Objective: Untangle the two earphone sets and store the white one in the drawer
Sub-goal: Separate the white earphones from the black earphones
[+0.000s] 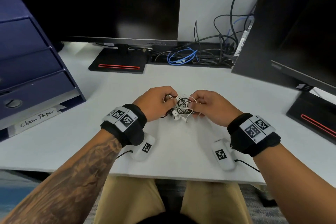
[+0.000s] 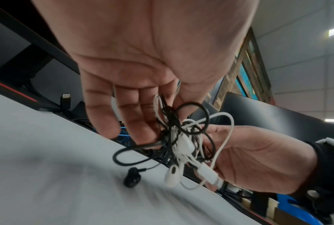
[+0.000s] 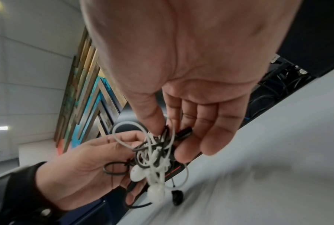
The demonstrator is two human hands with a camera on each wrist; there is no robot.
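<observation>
A knot of white earphones [image 1: 183,112] and black earphones [image 1: 181,102] hangs just above the desk between both hands. My left hand [image 1: 169,102] pinches the left side of the knot, and my right hand [image 1: 194,103] pinches the right side. In the left wrist view, a black earbud [image 2: 131,179] dangles onto the desk, with a white earbud [image 2: 171,176] and a white plug [image 2: 210,175] hanging beside it. The right wrist view shows my thumb [image 3: 152,121] pressing the cords against my fingers. A dark blue drawer unit [image 1: 27,69] stands at the far left with its drawers pushed in.
A monitor on a black stand [image 1: 118,63] stands behind the hands, and a second monitor [image 1: 300,42] is at the right. Loose cables [image 1: 190,54] lie between them at the back. A label reading "Clean Paper" [image 1: 38,117] sits under the drawer unit. The white desk [image 1: 181,151] stretches to its near edge.
</observation>
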